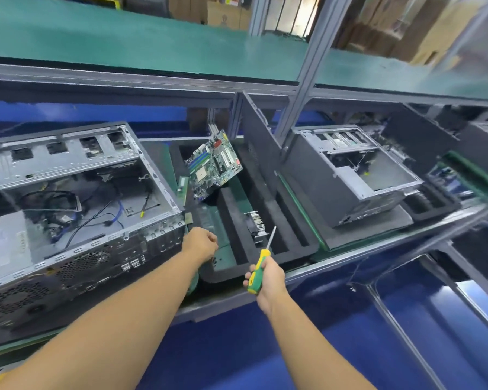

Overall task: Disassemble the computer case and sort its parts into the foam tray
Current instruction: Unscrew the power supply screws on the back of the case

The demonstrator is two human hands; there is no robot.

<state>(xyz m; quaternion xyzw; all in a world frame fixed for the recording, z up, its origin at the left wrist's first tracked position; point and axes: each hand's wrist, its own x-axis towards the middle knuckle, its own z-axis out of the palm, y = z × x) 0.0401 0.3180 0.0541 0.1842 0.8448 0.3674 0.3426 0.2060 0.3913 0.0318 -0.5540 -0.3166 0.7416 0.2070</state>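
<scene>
From the head view, the black foam tray with cut-out compartments [234, 218] lies on the desk [307, 270] and serves as the reference for everything else. Just left of it, touching its edge, the open grey sheet-metal computer case [76, 198] lies on its side. That leaves its interior facing up for easy reach, and loose black and blue cables remain inside.

In the tray's far compartment the green printed motherboard [213, 164] leans tilted, apparently dropped in and not seated. A finned metal heatsink with fan [255, 225] sits in a slot on the tray's right side. A narrow green memory stick [183, 188] stands at the tray's left edge.

The left hand [202, 243] hovers over the tray's near-left compartment with its back to the camera and its fingers curled under. I cannot tell whether it holds anything, though the pose suggests it is releasing small parts.

The right hand [265, 277] is wrapped firmly around the green-and-yellow-handled screwdriver [258, 273] at the tray's near edge. The shaft points up and away, probably to keep the tool clear.

A second grey metal case [358, 170] sits well to the right of the tray.
</scene>
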